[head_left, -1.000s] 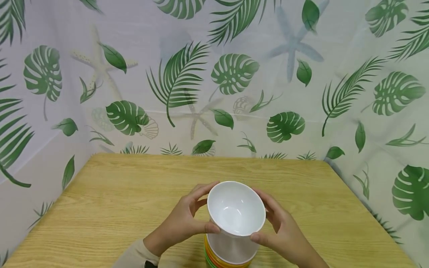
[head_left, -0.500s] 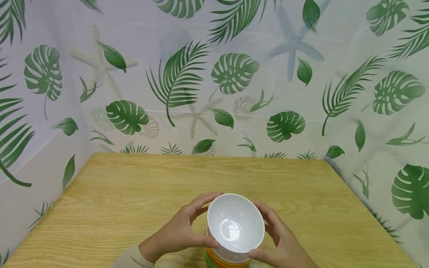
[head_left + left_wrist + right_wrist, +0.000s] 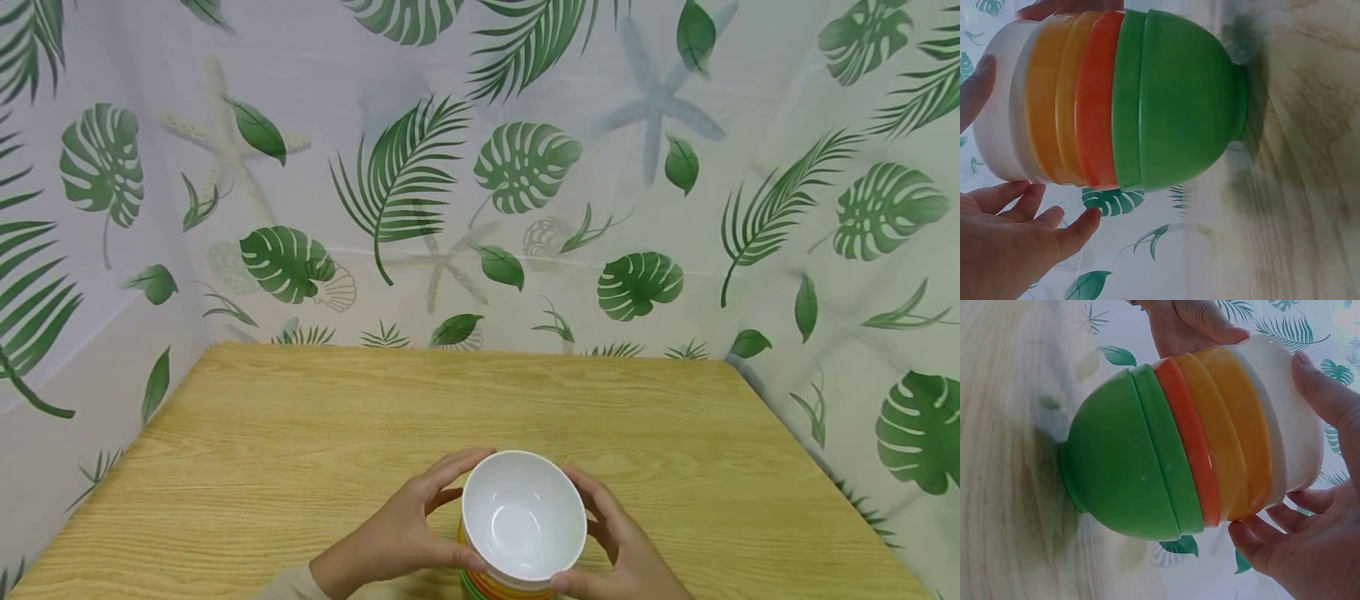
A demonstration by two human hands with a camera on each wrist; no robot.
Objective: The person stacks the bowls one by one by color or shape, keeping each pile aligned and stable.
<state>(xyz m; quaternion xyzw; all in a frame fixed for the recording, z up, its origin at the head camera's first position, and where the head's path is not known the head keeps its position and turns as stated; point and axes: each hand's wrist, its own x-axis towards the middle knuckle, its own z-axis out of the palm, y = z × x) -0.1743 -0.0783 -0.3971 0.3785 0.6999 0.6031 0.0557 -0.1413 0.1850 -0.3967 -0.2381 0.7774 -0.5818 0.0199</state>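
Observation:
A white bowl [image 3: 525, 512] sits at the top of a stack of nested bowls, seen from above in the head view. Below it the wrist views show another white rim, two yellow-orange bowls [image 3: 1225, 425], a red-orange bowl [image 3: 1099, 100] and two green bowls [image 3: 1182, 103], the lowest standing on the table. My left hand [image 3: 408, 525] grips the top white bowl's left side, thumb at the near rim and fingers round the far side. From the right, my right hand [image 3: 618, 542] holds the same bowl in like manner. The lower bowls are mostly hidden in the head view.
The stack stands near the front edge of a wood-grain table [image 3: 300, 433]. A white cloth with green leaves and starfish [image 3: 525, 275] hangs behind the table and along both sides.
Both hands have lowered the white bowl toward me and down onto the stack. The white bowl beneath it, seen earlier, is now covered in the head view.

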